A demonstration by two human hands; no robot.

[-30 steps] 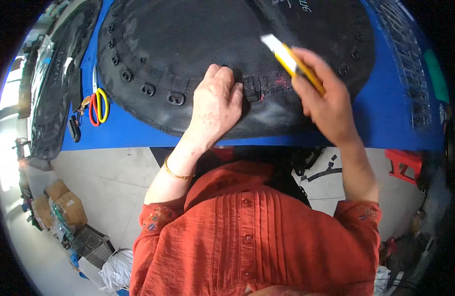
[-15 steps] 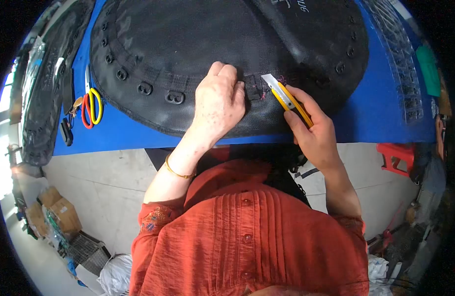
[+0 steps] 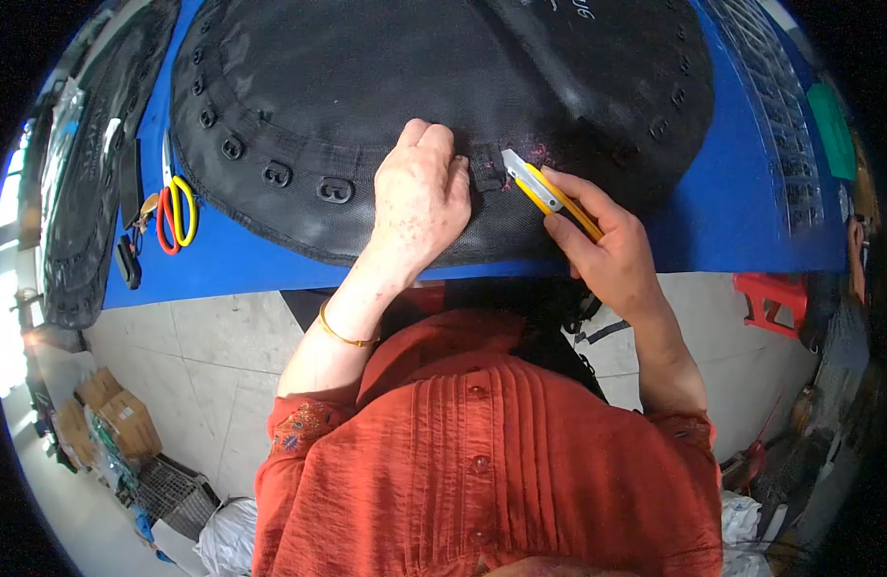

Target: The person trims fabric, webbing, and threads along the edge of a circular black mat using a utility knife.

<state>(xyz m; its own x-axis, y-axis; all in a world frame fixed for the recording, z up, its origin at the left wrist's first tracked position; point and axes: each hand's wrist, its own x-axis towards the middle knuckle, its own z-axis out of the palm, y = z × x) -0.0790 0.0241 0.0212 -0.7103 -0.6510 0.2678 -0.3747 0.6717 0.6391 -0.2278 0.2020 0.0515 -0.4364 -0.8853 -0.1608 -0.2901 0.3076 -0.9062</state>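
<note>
A round black mesh mat (image 3: 386, 87) with plastic buckles (image 3: 335, 189) sewn along its rim lies on the blue table. My left hand (image 3: 424, 192) is closed on the mat's near edge; its fingertips are hidden, and the fabric appears pinched in them. In my right hand (image 3: 607, 240) is a yellow utility knife (image 3: 549, 195), its blade out and pointing up and left. The blade tip is at a webbing strap (image 3: 485, 165) just right of my left hand. Loose pinkish thread bits (image 3: 539, 154) are scattered beside the blade.
Scissors (image 3: 177, 213) with red and yellow handles lie left of the mat on the blue table (image 3: 241, 264). Further left is another black mesh piece (image 3: 87, 192). A wire rack (image 3: 770, 106) and a green cloth (image 3: 832, 133) are at the right. A red stool (image 3: 772, 300) stands on the floor.
The knife has moved slightly left, bringing its blade closer to the strap. My left hand keeps its hold, and the whole mat appears slightly further left in view.
</note>
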